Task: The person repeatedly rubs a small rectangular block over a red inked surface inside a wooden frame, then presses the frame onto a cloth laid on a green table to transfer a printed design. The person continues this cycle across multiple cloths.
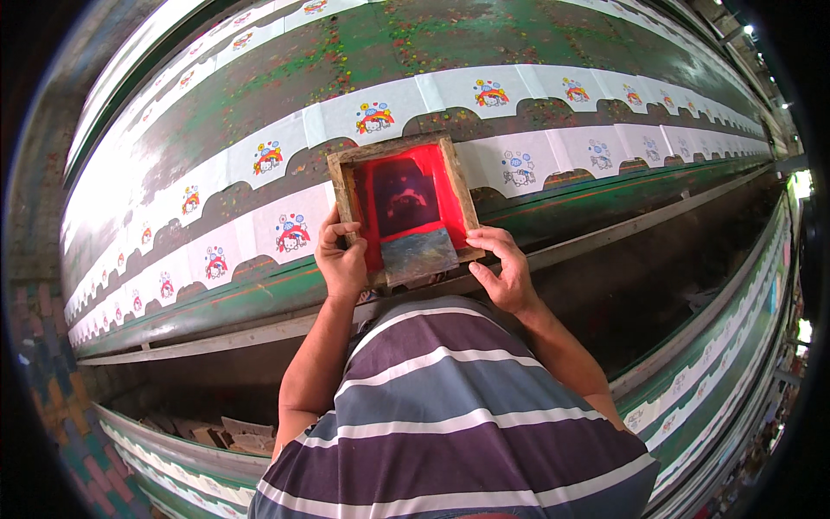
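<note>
A wooden screen-printing frame (343, 194) with red ink around its dark mesh lies over the near row of white cut pieces, in front of my body. A flat grey squeegee blade (420, 253) rests in the frame at its near side. My left hand (342, 257) grips the frame's left side near the close corner, fingers curled. At the right close corner, my right hand (506, 270) holds the frame's edge between fingers and thumb. White pieces (290, 232) left of the frame bear a cartoon print with red; the piece (520, 162) on its right shows blue and dark lines without red.
The long green printing table (415, 39), spotted with paint, carries another row of printed white pieces (490, 93) farther back. A metal rail (596, 245) runs along its near edge. Behind me stands another table with white pieces (692, 389); cardboard scraps (246, 432) lie at lower left.
</note>
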Tool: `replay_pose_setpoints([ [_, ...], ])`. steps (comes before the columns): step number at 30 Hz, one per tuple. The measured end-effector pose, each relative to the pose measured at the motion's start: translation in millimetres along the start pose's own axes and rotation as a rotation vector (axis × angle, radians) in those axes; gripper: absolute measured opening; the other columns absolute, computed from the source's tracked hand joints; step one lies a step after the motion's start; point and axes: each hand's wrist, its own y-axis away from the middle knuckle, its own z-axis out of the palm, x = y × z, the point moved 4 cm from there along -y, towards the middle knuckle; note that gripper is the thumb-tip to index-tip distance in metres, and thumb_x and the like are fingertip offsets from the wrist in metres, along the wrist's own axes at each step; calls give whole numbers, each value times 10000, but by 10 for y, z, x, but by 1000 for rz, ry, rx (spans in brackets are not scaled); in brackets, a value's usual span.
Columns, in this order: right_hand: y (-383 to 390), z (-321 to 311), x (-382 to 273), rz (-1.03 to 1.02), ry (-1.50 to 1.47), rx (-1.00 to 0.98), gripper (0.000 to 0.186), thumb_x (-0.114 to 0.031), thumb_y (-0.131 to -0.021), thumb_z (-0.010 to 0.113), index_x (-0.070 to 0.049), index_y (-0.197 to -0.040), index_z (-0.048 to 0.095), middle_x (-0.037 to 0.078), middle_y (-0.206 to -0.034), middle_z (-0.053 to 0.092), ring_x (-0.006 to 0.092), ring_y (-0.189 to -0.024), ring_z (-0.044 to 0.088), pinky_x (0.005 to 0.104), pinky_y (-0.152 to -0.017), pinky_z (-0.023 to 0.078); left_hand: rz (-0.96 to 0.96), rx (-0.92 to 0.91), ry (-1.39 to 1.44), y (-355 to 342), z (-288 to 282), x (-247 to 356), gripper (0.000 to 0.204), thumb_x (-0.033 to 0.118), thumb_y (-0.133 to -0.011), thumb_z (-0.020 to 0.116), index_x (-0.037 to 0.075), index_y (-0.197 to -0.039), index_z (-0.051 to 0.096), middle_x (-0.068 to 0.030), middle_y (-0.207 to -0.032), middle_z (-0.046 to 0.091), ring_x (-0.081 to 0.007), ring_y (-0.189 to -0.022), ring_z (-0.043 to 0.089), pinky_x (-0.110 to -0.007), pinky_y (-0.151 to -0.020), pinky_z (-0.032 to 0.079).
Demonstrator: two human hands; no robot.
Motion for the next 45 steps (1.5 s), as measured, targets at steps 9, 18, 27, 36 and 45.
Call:
replay_pose_setpoints([
  [9,-126,74,-300,-200,275,-55,366,-60,-948,878,-51,-1304,792,145,-1385,760,400,-1330,714,518,-1154,572,-18,-11,-26,-3,-26,-45,298,-187,-849,681,37,-1023,774,-232,-1753,581,-260,-1491,654,-379,-1195,530],
  [18,-509,492,-484,-462,462,-314,257,-151,-1022,671,-83,-1239,792,85,-1248,739,302,-1221,704,488,-1109,562,-87,2,-72,-5,-8,29,210,-121,-835,703,24,-959,791,-230,-1695,636,-308,-1540,624,-428,-1272,481],
  [27,-874,490,-378,-373,470,-559,211,-87,-991,663,-79,-1148,804,127,-1094,753,349,-1098,744,492,-987,610,-54,10,-176,6,-39,-30,182,-118,-939,697,-2,-1032,801,-217,-1707,631,-196,-1402,672,-355,-1178,516],
  [36,-1931,619,23,-291,495,-531,340,63,-965,664,-23,-1256,818,189,-1173,786,408,-1181,747,518,-1067,601,-52,37,49,19,-3,-86,137,-46,-1102,703,42,-1103,808,-208,-1680,651,-261,-1488,659,-382,-1196,534],
  [45,-1768,739,60,-271,562,-453,430,72,-959,613,-61,-1321,803,136,-1240,766,388,-1197,714,528,-1126,569,2,30,-81,16,20,10,181,-79,-1082,707,80,-1056,791,-225,-1629,671,-312,-1496,669,-412,-1226,524],
])
